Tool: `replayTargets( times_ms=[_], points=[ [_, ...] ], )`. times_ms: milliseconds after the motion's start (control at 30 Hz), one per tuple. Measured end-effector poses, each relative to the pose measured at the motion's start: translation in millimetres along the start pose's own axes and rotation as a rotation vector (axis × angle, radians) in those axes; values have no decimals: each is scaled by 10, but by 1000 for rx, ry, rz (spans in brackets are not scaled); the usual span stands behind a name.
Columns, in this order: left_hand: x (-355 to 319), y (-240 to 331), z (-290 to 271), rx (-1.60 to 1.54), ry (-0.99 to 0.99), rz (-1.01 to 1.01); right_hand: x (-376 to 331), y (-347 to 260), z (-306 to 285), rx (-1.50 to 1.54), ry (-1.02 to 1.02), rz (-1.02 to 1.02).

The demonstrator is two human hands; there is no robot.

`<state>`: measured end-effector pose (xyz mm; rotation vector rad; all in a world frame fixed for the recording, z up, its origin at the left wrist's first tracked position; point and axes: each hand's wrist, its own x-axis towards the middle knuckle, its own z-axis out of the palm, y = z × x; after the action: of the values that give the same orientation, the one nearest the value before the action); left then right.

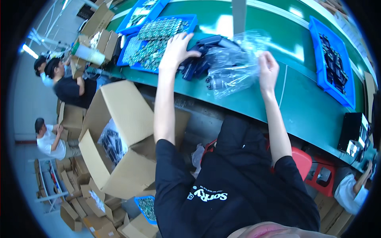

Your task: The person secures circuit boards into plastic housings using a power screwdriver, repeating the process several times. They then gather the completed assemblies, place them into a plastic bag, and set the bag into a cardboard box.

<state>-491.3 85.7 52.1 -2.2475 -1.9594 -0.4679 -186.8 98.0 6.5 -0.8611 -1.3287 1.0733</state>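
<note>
My left hand reaches out over the green table and grips a pile of black plastic parts lying beside a blue tray of green circuit boards. My right hand pinches the edge of a crumpled clear plastic bag that covers part of the black pile. More black parts show through the bag.
A second blue tray holding dark parts lies at the right of the table. An open cardboard box with bagged black parts stands on the floor at my left. A black device is at the table's right end. Other people sit among boxes at the left.
</note>
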Motion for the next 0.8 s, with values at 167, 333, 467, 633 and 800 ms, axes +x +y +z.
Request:
replayTargets(
  times_ms=[167,333,467,633,800],
  points=[
    [-1151,1335,-156,-1383,598,-322,-858,-368,500,147,84,-101],
    [-2700,2052,704,-1397,1129,-959,-2154,61,1038,92,-689,-192],
    [-4182,2227,913,-1372,1254,-1590,-2971,34,1003,-249,-1193,-623],
    [-6261,3399,1267,-170,589,-1856,-3615,57,985,27,-1607,-336],
    [-7600,5287,1041,-251,-556,-1964,-3331,350,931,-188,-1604,-115]
  ],
)
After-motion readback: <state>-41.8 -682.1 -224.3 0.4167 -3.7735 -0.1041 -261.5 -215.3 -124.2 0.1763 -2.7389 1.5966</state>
